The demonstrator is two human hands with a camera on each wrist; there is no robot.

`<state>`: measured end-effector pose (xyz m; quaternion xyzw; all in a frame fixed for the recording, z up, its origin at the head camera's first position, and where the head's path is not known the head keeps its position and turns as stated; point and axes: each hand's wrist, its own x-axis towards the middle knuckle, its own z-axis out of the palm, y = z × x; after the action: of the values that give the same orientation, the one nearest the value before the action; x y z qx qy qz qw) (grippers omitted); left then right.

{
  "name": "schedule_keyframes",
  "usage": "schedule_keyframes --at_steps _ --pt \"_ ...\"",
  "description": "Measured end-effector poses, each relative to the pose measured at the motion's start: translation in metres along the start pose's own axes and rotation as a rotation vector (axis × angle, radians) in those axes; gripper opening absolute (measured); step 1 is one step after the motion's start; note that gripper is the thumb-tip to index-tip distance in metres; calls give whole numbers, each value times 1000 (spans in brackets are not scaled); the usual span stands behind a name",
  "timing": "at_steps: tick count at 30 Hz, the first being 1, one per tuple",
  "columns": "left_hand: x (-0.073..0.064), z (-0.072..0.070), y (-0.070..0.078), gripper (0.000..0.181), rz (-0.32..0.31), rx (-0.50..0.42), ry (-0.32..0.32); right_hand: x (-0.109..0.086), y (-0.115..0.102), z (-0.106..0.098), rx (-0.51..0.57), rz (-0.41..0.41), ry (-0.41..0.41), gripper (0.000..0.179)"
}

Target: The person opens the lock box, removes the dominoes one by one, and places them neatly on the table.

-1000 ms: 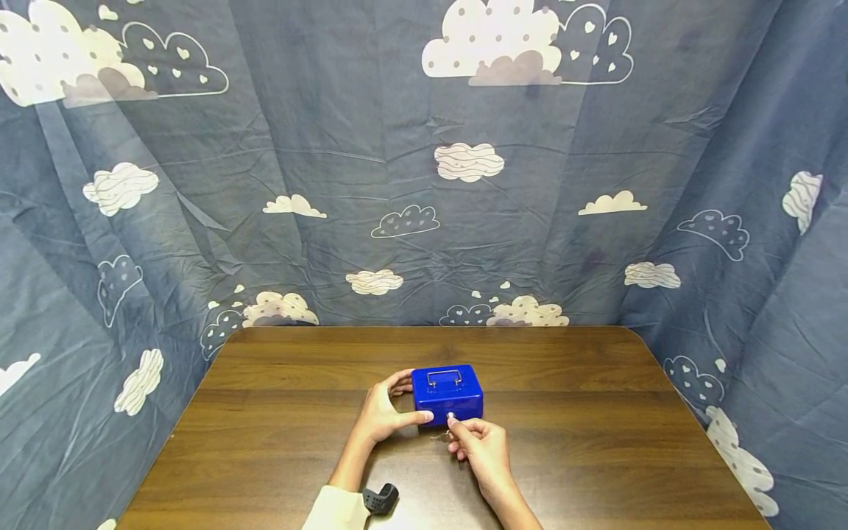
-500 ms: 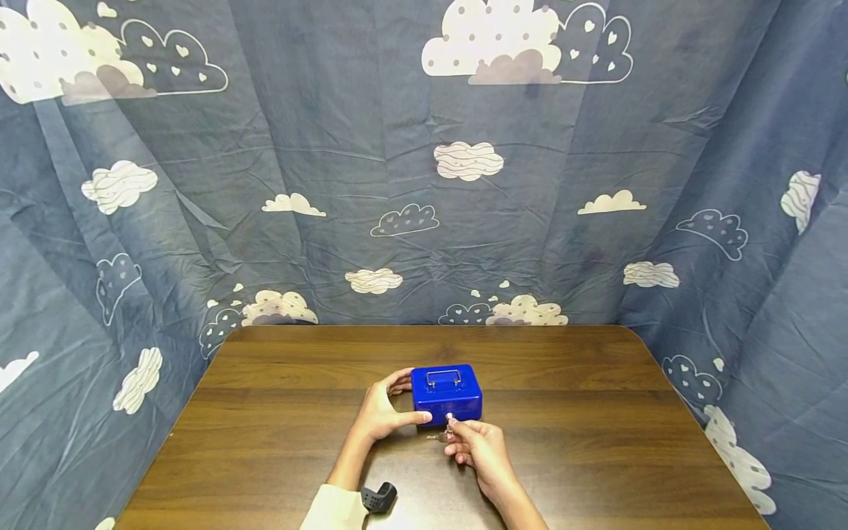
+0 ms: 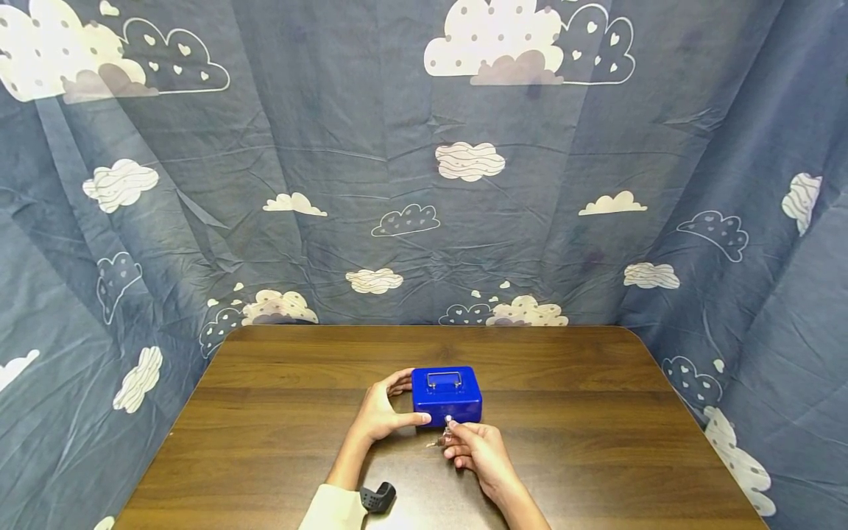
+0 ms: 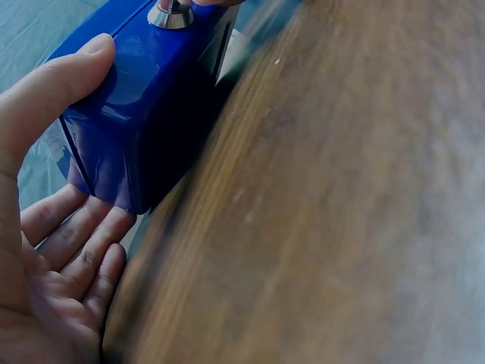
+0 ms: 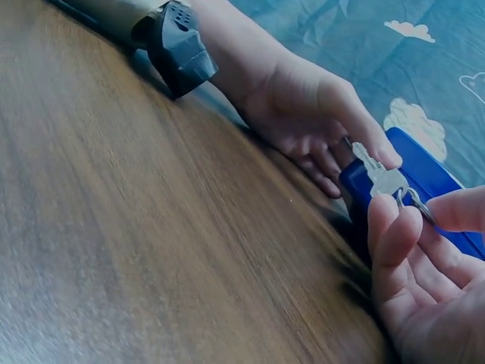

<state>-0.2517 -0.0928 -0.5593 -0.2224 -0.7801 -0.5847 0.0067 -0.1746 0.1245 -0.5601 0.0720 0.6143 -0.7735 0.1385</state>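
A blue metal cash box (image 3: 457, 409) with a thin wire handle (image 3: 444, 378) on its lid stands shut on the table. My left hand (image 3: 383, 414) holds its left side, thumb on the front face and fingers against the side. On the front is a round silver lock (image 4: 171, 17). There my right hand (image 3: 486, 453) pinches a key between thumb and forefinger; the fingers mostly cover it. A second key (image 5: 385, 180) hangs from the same ring (image 5: 415, 203), pointing left over the right hand's curled fingers. The pinched key's blade is hidden.
The wooden table (image 3: 596, 442) extends around the box on every side. Behind it and at both sides hangs a grey-blue curtain (image 3: 397, 132) with a cloud print. A black camera mount (image 3: 377, 498) sits at the left wrist, by the pale sleeve (image 3: 333, 508).
The right hand has turned slightly at the lock, and the loose key has swung out to the left and down. The left hand and the box have stayed in place.
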Motion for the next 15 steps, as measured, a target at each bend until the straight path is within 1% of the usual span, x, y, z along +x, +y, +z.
schedule_keyframes --at_steps 2,4,9,15 --pt "1 1 -11 87 3 12 7 0 0 0 -13 -9 10 19" --pt "4 2 -23 89 -20 14 0 -1 0 -2 -27 -22 22 19" --pt "3 2 -23 90 -36 34 -8 -1 -1 -6 -65 -56 58 23" --pt "3 2 -25 91 -30 35 -8 0 0 -8 -109 -96 124 28"
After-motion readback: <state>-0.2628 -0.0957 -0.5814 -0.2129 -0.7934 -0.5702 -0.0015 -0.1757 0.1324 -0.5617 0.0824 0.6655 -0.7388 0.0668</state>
